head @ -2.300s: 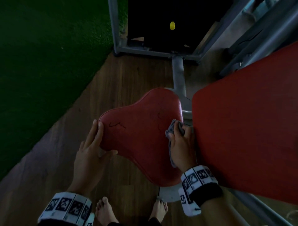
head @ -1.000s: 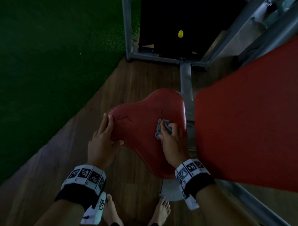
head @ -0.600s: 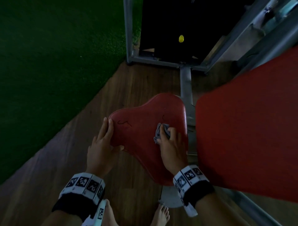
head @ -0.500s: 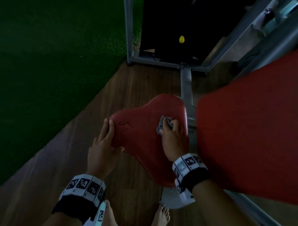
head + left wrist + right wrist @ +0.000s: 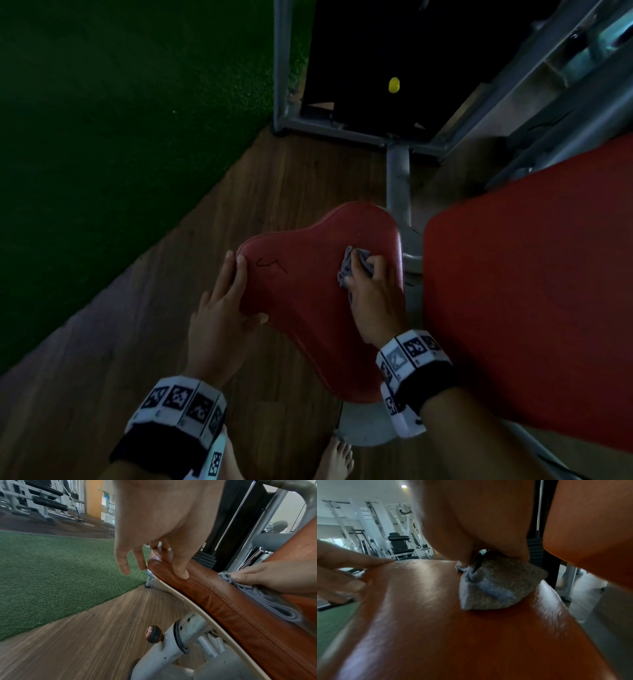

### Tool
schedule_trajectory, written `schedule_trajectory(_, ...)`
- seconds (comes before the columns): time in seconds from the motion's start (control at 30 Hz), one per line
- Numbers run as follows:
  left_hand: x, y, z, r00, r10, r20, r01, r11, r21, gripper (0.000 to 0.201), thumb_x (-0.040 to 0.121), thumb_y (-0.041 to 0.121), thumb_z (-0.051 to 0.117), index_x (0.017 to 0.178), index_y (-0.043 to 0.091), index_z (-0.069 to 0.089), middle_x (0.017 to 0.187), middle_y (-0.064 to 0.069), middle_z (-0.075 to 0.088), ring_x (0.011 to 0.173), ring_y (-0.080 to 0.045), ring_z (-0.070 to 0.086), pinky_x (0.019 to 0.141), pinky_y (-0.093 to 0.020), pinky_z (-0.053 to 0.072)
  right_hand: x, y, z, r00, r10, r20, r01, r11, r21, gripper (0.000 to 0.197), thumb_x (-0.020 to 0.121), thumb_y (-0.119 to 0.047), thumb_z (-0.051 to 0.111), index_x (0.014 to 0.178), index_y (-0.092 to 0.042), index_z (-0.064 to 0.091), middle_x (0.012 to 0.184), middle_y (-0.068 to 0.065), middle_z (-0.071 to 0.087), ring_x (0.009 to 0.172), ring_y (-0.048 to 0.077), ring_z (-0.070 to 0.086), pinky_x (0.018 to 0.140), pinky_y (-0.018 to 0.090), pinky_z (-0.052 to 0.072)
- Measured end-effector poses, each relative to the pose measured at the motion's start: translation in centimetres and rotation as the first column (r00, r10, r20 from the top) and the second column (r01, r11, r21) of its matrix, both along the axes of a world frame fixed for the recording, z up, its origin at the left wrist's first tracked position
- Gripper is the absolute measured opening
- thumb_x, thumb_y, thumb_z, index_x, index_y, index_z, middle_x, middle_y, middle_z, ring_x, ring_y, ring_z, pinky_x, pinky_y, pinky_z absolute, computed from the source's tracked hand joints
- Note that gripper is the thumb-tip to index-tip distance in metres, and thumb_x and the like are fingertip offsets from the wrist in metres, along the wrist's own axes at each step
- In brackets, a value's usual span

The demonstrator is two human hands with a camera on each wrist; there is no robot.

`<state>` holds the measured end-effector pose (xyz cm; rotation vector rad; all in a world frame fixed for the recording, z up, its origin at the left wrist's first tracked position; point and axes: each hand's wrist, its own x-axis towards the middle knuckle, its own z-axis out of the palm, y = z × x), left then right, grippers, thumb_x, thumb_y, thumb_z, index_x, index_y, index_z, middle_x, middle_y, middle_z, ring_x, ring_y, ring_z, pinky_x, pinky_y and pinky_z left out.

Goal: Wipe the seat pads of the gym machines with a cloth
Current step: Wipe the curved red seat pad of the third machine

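1. Head view puts the seat pad (image 5: 318, 294) at frame center, a red lobed cushion on a grey post (image 5: 398, 185), with the cloth (image 5: 352, 269) bunched on its upper right part.
2. Right hand (image 5: 375, 301) lies over the cloth, fingers curled down on it and pinning it to the pad. In the right wrist view the grey wad (image 5: 496, 586) sits squeezed under the palm at upper center.
3. Left hand (image 5: 222, 308) steadies the pad at its left edge: fingers nearly straight along the rim, thumb tucked against the near side. In the left wrist view the thumb presses on the cushion's seam at frame center. It holds nothing else.
4. A dark scribble-like mark (image 5: 270, 265) shows near the left lobe, just beside the left fingertips; whether it is dirt or a crack I cannot tell.
5. Judged step: wiping the pad's top, with the left lobe and the lower part likely still to cover.
6. To do it well: spread the cloth flatter so more of it touches, keep even downward pressure, and work in overlapping strokes toward the left hand, then down the lower part and around the rim.
7. Keep the left hand braced so the pad does not swivel, shifting it off the lobe when the cloth arrives.
8. Right of the pad stands the large red backrest (image 5: 531, 291); wood floor (image 5: 171, 342) and green turf (image 5: 102, 137) fill the left of the frame.
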<state>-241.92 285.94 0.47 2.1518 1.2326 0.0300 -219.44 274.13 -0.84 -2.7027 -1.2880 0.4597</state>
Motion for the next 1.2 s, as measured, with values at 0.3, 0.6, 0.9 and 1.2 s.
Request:
schedule_trajectory(0.3, -0.4, 0.1, -0.2, 0.999, -0.016, 0.037, 0.017, 0.999, -0.032, 0.106, 0.082, 0.036, 0.072, 0.152, 0.041, -0.007, 0.159, 0.022, -0.015, 0.142, -0.032, 0.026, 0.103, -0.055, 0.039, -5.9, -3.7, 0.7, 0.964, 0.154, -0.218, -0.149, 0.988, 0.038, 0.050, 0.098, -0.053, 0.013, 0.147, -0.053, 0.001, 0.158, -0.018, -0.019, 0.145, 0.023, -0.026, 0.119, 0.051, -0.003)
schedule_trajectory(0.6, -0.4, 0.0, -0.2, 0.997, -0.001, 0.071, 0.000, 1.000, 0.019, 0.109, 0.079, 0.032, 0.077, 0.152, 0.039, -0.004, 0.160, 0.020, -0.009, 0.133, -0.031, 0.038, 0.091, -0.042, 0.045, 2.1, 4.3, -0.5, 0.979, 0.140, -0.151, -0.152, 0.986, -0.072, 0.051, 0.098, -0.054, 0.010, 0.145, -0.053, -0.008, 0.158, -0.017, -0.021, 0.145, 0.024, -0.025, 0.118, 0.053, -0.008)
schedule_trajectory(0.9, 0.0, 0.0, 0.3, 0.999, 0.025, 0.048, -0.025, 1.000, -0.007, 0.112, 0.077, 0.033, 0.077, 0.151, 0.043, -0.006, 0.158, 0.026, -0.012, 0.125, -0.024, 0.041, 0.077, -0.032, 0.043, 9.7, 10.3, -2.0, 0.974, -0.091, -0.207, 0.079, 0.995, -0.066, 0.046, 0.098, -0.057, 0.018, 0.141, -0.047, 0.029, 0.154, -0.007, 0.024, 0.144, 0.026, 0.015, 0.117, 0.052, 0.010)
schedule_trajectory(1.2, -0.2, 0.1, 0.0, 0.995, 0.030, 0.091, -0.028, 0.999, -0.018, 0.111, 0.076, 0.031, 0.079, 0.152, 0.042, -0.001, 0.159, 0.024, -0.008, 0.127, -0.026, 0.039, 0.083, -0.032, 0.041, 11.9, 12.9, -1.1, 0.928, 0.070, -0.366, -0.108, 0.991, -0.083, 0.048, 0.088, -0.061, 0.017, 0.118, -0.048, 0.051, 0.130, -0.002, 0.051, 0.120, 0.024, 0.048, 0.103, 0.052, 0.034)
